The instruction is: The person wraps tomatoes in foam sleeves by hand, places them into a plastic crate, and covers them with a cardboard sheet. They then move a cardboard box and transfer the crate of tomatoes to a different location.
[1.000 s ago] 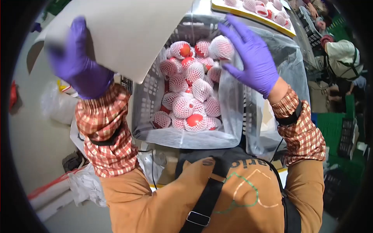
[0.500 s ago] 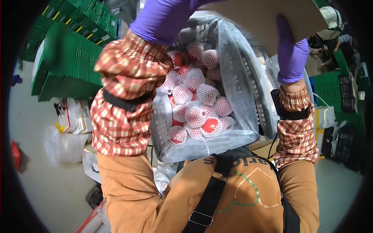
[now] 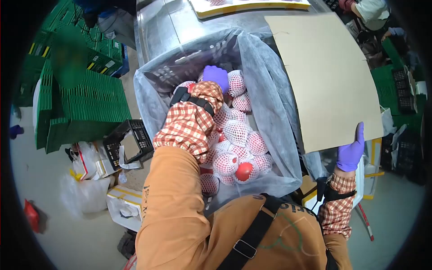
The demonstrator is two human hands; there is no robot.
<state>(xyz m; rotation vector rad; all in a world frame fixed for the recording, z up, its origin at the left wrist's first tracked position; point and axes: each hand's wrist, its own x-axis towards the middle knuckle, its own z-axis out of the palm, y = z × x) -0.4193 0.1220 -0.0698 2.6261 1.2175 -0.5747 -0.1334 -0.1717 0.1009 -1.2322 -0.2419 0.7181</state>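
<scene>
Round red fruits in white foam net sleeves lie in a perforated crate lined with a translucent grey liner. My left hand, in a purple glove, reaches down among the fruits at the far side of the crate. Its fingers are hidden, so I cannot see what they grip. On the right, my right hand, gloved in purple too, holds a large flat cardboard sheet by its near edge, the thumb lying on top. The sheet is beside the crate and covers part of its right side.
Behind the crate is a metal table bearing a white foam box. Stacked green crates stand at left, near a black crate and plastic bags on the floor. Another person is at upper right.
My left hand has come off the cardboard and down into the crate among the fruits. The sheet has swung from above the crate to its right side, still in my right hand.
</scene>
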